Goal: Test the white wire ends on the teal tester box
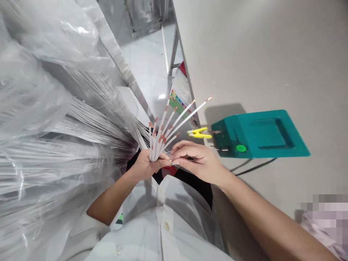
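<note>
A bundle of white wires (155, 150) with bare copper-coloured ends stands up out of my left hand (148, 165), which is closed around it. The wire ends fan out upward and to the right. Beside it, my right hand (197, 159) has its thumb and fingers pinched together, meeting the left fingertips; what lies in that pinch is too small to make out. Just past my right hand, on the table, sits a green device (261, 134) with a round green button. A yellow clip (199, 133) sticks out from its near side on a metal terminal.
Long bundles of grey-white wires (89, 127) in clear plastic bags (32, 90) fill the left side. A pale table (258, 65) extends on the right, with a black cable (257, 167) on it. Behind stand a metal rack (146, 18) and a printed box (181, 98).
</note>
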### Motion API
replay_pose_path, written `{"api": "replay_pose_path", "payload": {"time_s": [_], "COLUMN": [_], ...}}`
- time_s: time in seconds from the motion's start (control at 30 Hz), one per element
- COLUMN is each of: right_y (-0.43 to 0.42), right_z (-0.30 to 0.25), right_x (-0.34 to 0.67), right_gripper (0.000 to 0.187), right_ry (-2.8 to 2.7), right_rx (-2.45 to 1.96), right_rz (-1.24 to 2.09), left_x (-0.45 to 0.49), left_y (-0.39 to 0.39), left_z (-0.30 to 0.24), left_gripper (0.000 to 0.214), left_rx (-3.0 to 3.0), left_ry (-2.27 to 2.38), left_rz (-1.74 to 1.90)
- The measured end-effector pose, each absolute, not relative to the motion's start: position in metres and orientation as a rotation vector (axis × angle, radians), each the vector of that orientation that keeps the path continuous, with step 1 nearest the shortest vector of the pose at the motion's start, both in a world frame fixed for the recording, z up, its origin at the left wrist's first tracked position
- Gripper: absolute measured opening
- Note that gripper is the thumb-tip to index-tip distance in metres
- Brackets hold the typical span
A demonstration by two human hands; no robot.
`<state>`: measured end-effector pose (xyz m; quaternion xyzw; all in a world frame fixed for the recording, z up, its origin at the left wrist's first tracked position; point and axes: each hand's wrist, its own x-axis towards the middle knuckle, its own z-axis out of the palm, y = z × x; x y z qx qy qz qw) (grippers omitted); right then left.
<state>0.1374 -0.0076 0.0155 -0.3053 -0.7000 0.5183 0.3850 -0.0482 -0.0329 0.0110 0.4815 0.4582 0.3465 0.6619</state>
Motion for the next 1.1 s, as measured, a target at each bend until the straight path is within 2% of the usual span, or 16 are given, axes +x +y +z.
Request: {"api": "replay_pose_path", "payload": {"time_s": [0.13, 0.3, 0.67, 0.83, 0.97, 1.1], "right_y": [-0.016, -0.022, -0.023, -0.024, -0.023, -0.023], "right_z": [0.01, 0.0, 0.0, -0.002, 0.002, 0.008], "right_x": [0.126, 0.117, 0.118, 0.115, 0.12, 0.124], "right_gripper": [0.006, 0.007, 0.016, 0.024, 0.026, 0.033], "right_ry": [-1.356, -0.995, -0.766, -0.85, -1.035, -1.428], "right_rx": [-0.878, -0.917, -0.905, -1.061, -1.166, -1.082], "right_rz": [1.574, 1.734, 2.024, 1.89, 1.618, 1.332], "left_x": [-0.046, -0.035, -0.033, -0.036, -0.037, -0.036], "left_y": [-0.035, -0.038, -0.037, -0.036, -0.036, -0.036], "left_z": [0.002, -0.002, -0.008, -0.005, -0.008, -0.011], "left_gripper": [0.024, 0.024, 0.024, 0.026, 0.029, 0.026], "left_rx": [0.894, 0.713, 0.755, 0.826, 0.737, 0.745], "left_ry": [0.97, 0.958, 0.93, 0.965, 1.088, 1.098], "left_rz": [0.83, 0.888, 0.899, 0.872, 0.904, 0.926]}}
